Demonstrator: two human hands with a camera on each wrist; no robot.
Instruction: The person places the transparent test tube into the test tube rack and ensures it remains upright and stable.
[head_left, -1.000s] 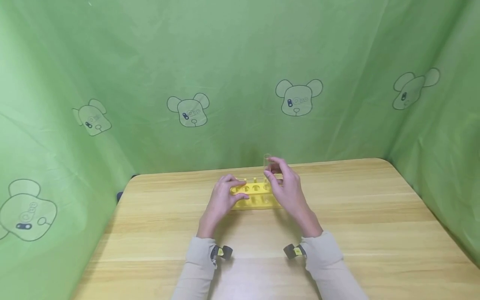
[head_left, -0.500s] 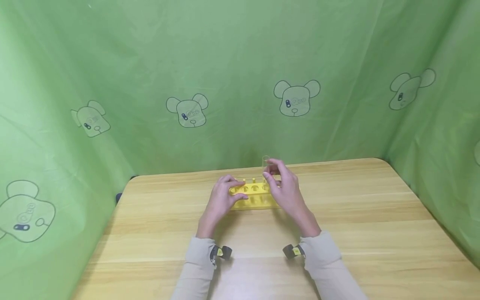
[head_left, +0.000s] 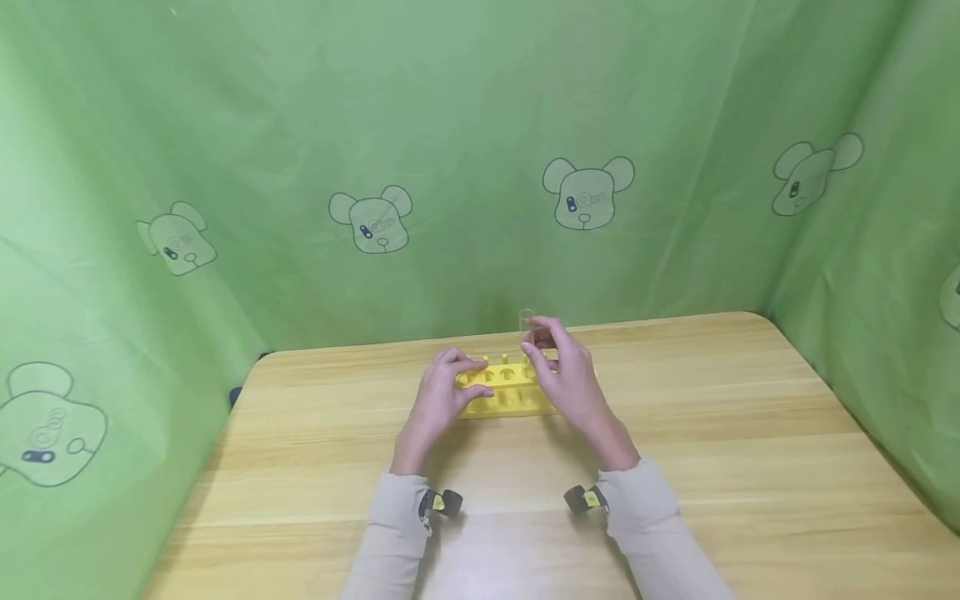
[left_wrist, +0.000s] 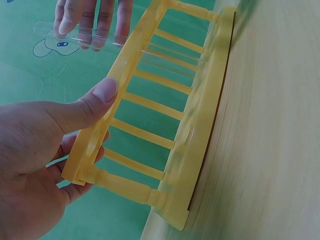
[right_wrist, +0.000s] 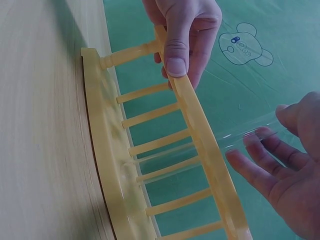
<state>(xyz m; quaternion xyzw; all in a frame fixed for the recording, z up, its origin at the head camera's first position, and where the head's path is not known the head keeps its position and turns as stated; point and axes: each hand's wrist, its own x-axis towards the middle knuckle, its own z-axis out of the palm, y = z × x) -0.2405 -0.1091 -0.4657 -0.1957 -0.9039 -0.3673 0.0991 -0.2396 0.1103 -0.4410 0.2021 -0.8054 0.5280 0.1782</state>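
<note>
A yellow test tube rack [head_left: 513,385] stands on the table. My left hand [head_left: 442,396] grips the left end of its top plate, with the thumb [left_wrist: 102,92] on the near side and fingers behind. A clear glass test tube [head_left: 527,319] is upright in a hole toward the rack's right side. In the right wrist view, the tube's lower part [right_wrist: 172,152] runs down between the pegs to the base. My right hand [head_left: 573,375] pinches the upper part between thumb and fingertips, just above the top plate. The rack's right end is hidden behind that hand in the head view.
The wooden table [head_left: 480,533] extends around the rack, its far edge close behind it. Green curtains [head_left: 480,108] with mouse-head drawings hang at the back and sides. Each wrist wears a small black camera [head_left: 450,503]. Other rack holes [head_left: 507,375] hold no tube.
The head view has drifted slightly, shifting everything a little to the left. Both hands keep their hold, and the test tube stays in the same rack hole.
</note>
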